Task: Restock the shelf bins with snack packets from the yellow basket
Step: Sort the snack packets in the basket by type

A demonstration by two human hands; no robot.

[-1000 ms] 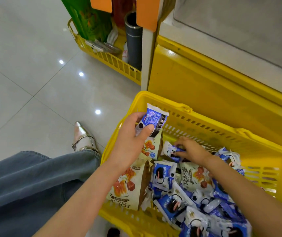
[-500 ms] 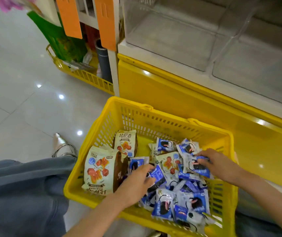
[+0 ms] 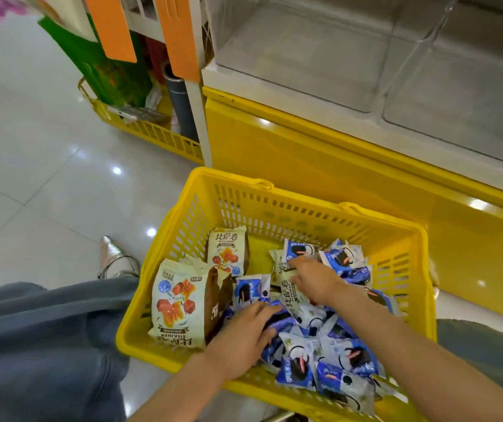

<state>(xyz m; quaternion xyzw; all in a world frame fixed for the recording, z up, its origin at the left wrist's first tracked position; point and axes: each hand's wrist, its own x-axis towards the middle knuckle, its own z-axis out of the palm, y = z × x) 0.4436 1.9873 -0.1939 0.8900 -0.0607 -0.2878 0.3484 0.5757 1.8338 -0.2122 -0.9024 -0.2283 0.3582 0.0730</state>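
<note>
Glossy pale tiled floor (image 3: pixel 46 178) carries one yellow slotted plastic basket (image 3: pixel 305 208), just before two clear plastic shelf bins (image 3: pixel 305 56). Inside lie two large cream snack packets (image 3: pixel 180 303), one smaller cream packet (image 3: pixel 286 292) and a heap of small blue-and-white packets (image 3: pixel 344 357), too overlapped to count. My left hand (image 3: pixel 241 339) rests on the blue heap, my right hand (image 3: pixel 314 278) on the smaller cream packet; whether either grips, I cannot tell.

Loose grey-blue denim trousers (image 3: pixel 36 345); pointed silver shoe (image 3: pixel 113 257).
</note>
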